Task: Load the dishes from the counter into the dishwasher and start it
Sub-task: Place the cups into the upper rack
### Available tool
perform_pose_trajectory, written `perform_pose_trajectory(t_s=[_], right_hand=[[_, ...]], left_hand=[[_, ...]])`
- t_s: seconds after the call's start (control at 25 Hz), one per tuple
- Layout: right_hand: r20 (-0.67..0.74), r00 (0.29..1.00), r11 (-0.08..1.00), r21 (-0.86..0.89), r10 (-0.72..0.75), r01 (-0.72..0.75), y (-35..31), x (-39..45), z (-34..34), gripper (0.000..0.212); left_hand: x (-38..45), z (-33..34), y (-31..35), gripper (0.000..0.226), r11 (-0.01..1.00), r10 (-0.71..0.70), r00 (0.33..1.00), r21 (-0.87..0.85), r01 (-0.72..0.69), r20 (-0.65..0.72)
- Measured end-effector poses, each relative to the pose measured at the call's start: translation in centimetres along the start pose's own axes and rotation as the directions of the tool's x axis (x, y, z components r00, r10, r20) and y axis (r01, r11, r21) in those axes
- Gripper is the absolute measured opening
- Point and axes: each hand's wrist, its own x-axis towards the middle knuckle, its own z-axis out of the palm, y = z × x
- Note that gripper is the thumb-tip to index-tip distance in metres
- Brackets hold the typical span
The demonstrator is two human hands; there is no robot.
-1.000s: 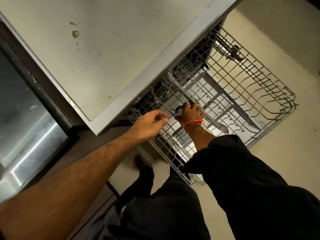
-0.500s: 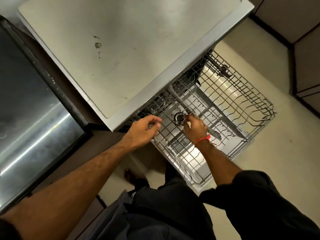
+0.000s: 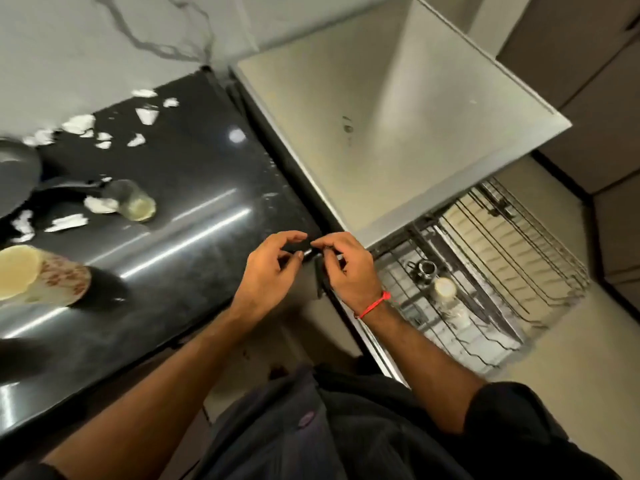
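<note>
My left hand and my right hand hover side by side over the front corner of the black counter, fingers loosely curled and fingertips nearly meeting. I see nothing held in either. On the counter at the left, a clear glass lies on its side, a floral cup stands nearer the front, and a dark plate is cut off by the edge. The pulled-out wire dishwasher rack at the right holds a small metal cup and a pale glass.
The grey dishwasher top sits to the right of the counter, above the rack. White scraps lie scattered along the back of the counter. Beige floor surrounds the rack, with dark cabinets at the far right.
Both hands have left the rack and come up together at the counter corner. The view has swung left, and the counter with its dishes now shows. The metal cup stays in the rack.
</note>
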Motion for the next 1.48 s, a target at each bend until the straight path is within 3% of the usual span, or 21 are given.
perform_pose_trajectory(t_s=[0.16, 0.24, 0.32, 0.4, 0.56, 0.68, 0.84, 1.0, 1.08, 1.2, 1.32, 1.4, 1.48], right_hand=[[0.221, 0.973, 0.984, 0.147, 0.068, -0.102, -5.3, 2.2, 8.7, 0.030], [0.337, 0.934, 0.969, 0.167, 0.115, -0.180, -7.0, 2.6, 12.6, 0.031], [0.443, 0.891, 0.969, 0.159, 0.102, -0.189, -8.8, 2.6, 15.9, 0.031], [0.506, 0.860, 0.972, 0.163, 0.067, -0.171, -10.4, 2.3, 18.3, 0.031], [0.573, 0.818, 0.965, 0.184, 0.046, -0.184, -12.7, 2.6, 21.5, 0.032], [0.575, 0.817, 0.967, 0.184, 0.042, -0.179, -13.1, 2.9, 22.5, 0.032], [0.590, 0.806, 0.970, 0.169, 0.041, -0.173, -13.1, 2.8, 22.7, 0.035], [0.599, 0.801, 0.988, 0.130, -0.013, -0.081, -12.6, 2.4, 20.6, 0.042], [0.612, 0.790, 0.995, 0.098, -0.042, -0.022, -12.3, 2.0, 18.5, 0.061], [0.565, 0.818, 0.994, 0.049, -0.109, 0.099, -11.5, 0.8, 14.3, 0.087], [0.479, 0.847, 0.952, -0.069, -0.230, 0.298, -10.4, -1.1, 9.7, 0.091], [0.394, 0.865, 0.902, -0.163, -0.312, 0.400, -9.4, -2.5, 6.7, 0.087], [0.340, 0.882, 0.890, -0.205, -0.326, 0.408, -8.3, -3.8, 3.2, 0.087]], left_hand=[[-2.7, -8.0, -4.6, 0.034, 0.994, -0.104, 0.943, -0.066, 0.087, -0.315], [-4.2, -11.4, -6.0, 0.034, 0.997, -0.072, 0.891, -0.030, 0.065, -0.447], [-5.9, -14.2, -7.5, 0.034, 0.994, 0.027, 0.811, 0.105, 0.042, -0.584], [-7.2, -16.3, -8.9, 0.037, 0.969, 0.068, 0.694, 0.212, 0.125, -0.717], [-8.4, -19.5, -11.2, 0.055, 0.934, -0.193, 0.490, -0.006, 0.357, -0.850], [-8.1, -22.1, -13.7, 0.080, 0.916, -0.291, 0.449, -0.111, 0.385, -0.844], [-7.1, -23.6, -15.7, 0.090, 0.932, -0.349, 0.577, -0.210, 0.295, -0.739], [-7.2, -22.8, -14.9, 0.085, 0.942, -0.336, 0.578, -0.251, 0.225, -0.743], [-7.5, -21.6, -13.3, 0.085, 0.929, -0.364, 0.617, -0.316, 0.192, -0.697], [-6.8, -18.8, -9.5, 0.079, 0.855, -0.446, 0.769, -0.473, 0.214, -0.459], [-4.9, -14.5, -5.6, 0.074, 0.800, -0.458, 0.880, -0.490, 0.347, -0.124], [-4.1, -10.9, -3.3, 0.067, 0.762, -0.456, 0.880, -0.452, 0.464, 0.135], [-3.3, -7.6, -1.1, 0.061, 0.676, -0.485, 0.796, -0.423, 0.604, 0.363]])
